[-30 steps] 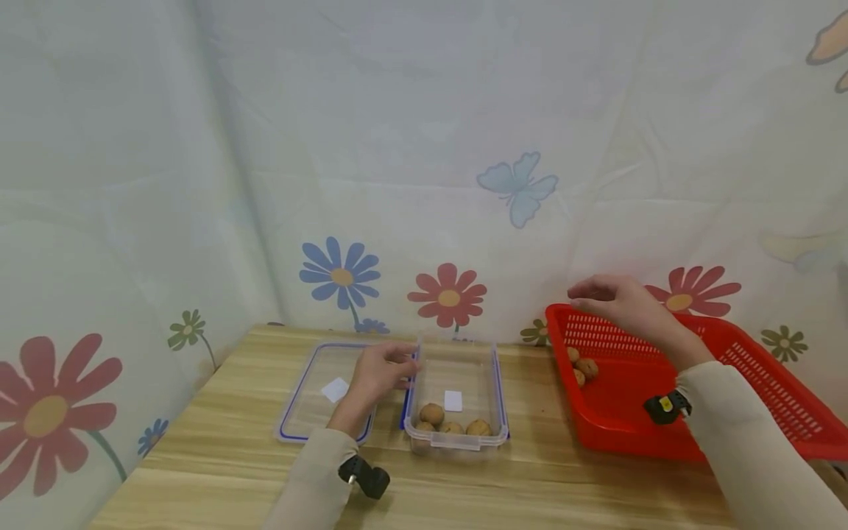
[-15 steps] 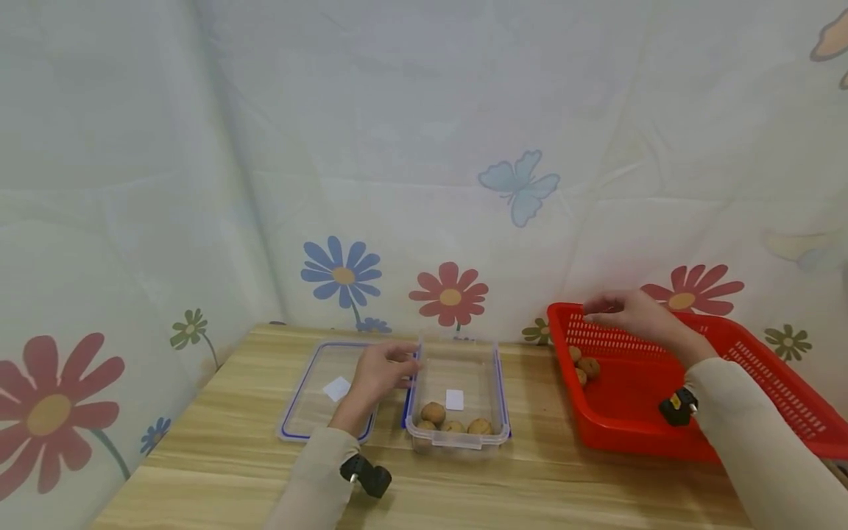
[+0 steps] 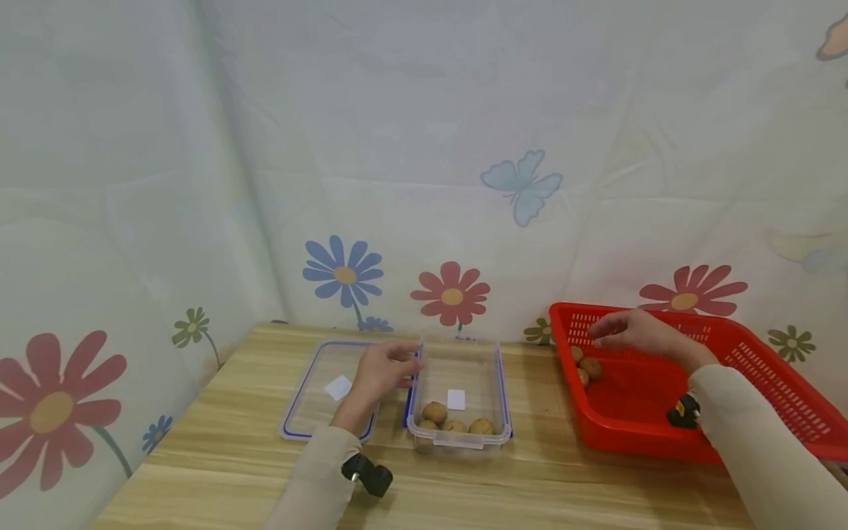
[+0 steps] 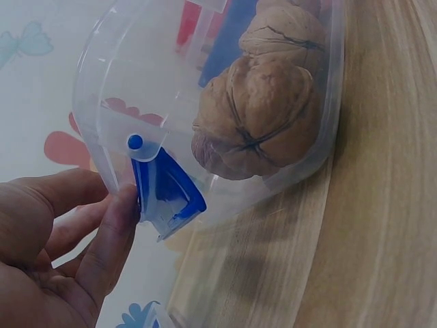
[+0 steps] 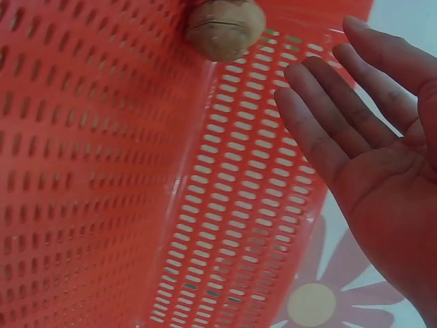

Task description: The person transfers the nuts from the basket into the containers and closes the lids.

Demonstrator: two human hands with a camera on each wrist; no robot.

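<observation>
In the head view several walnuts [image 3: 481, 426] lie at the near end of a clear box [image 3: 460, 442] with blue side clips. My left hand [image 3: 382, 374] is at the box's left wall; in the left wrist view its fingertips [image 4: 125, 202] touch the wall beside a blue clip [image 4: 164, 191]. Over the red basket [image 3: 652, 444] hovers my right hand [image 3: 637, 333], fingers spread and nothing in them. A few walnuts [image 3: 592, 368] sit at the basket's left side, below and left of that hand; one walnut [image 5: 226, 31] shows in the right wrist view.
A clear lid [image 3: 311, 390] with a blue seal lies flat on the wooden table [image 3: 218, 442], left of the box and partly under my left forearm. A flowered curtain [image 3: 397, 147] hangs behind the table.
My right hand has come down and slightly to the right, from above the basket's back left rim to lower over the basket. The left hand has stayed at the box.
</observation>
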